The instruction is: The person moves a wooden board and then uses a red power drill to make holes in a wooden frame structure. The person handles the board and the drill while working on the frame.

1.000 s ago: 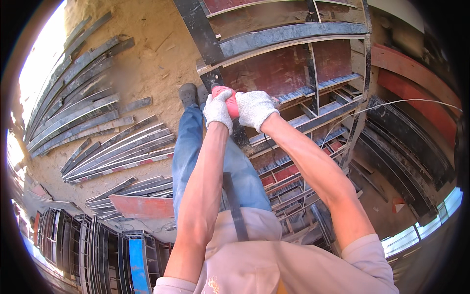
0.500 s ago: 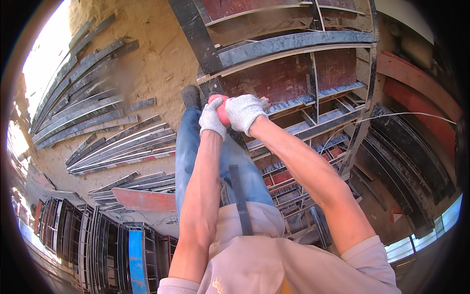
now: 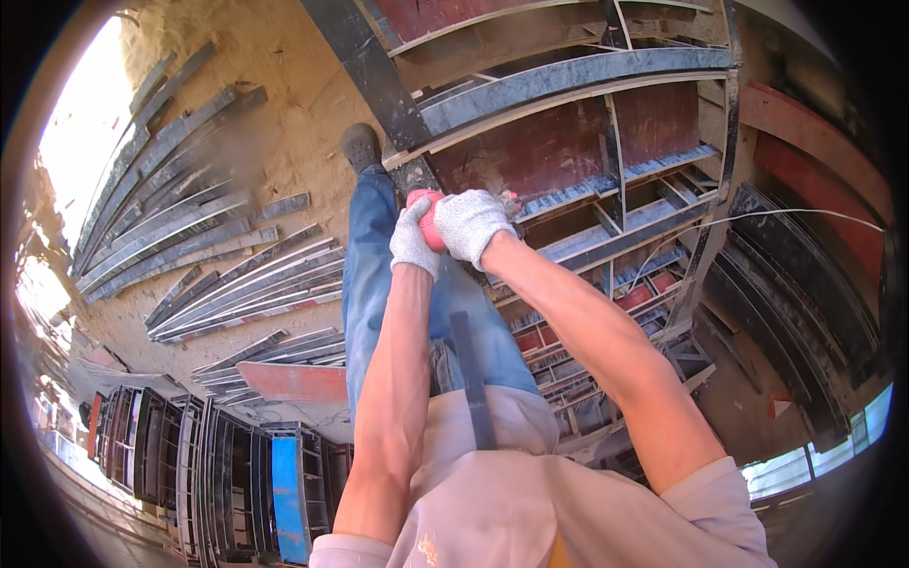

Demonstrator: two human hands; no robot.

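Note:
Both of my hands wear pale grey knit gloves and are closed around a red hand tool (image 3: 430,225). My left hand (image 3: 413,244) wraps its left side, while my right hand (image 3: 470,225) grips it from the right and covers most of it. A small reddish end pokes out beyond the right hand's fingers. The gloves hide the tool's working end, so its exact kind cannot be told. Under and beyond the tool lies a large frame (image 3: 578,66) of dark curved beams, crosspieces and reddish-brown panels. The tool is over the frame's left edge, beside a dark board (image 3: 369,71).
Curved dark strips (image 3: 180,227) lie in fanned piles on sandy ground at left. Frames with a blue panel (image 3: 289,497) stand at lower left. A thin pale cord (image 3: 786,219) crosses the right side. Curved dark pieces (image 3: 795,293) are stacked there. My shoe (image 3: 360,149) stands beside the frame.
The view has shifted slightly; the left piles sit a little further right, and more of my shoe shows. Both hands keep their hold on the red tool, nearly in the same place.

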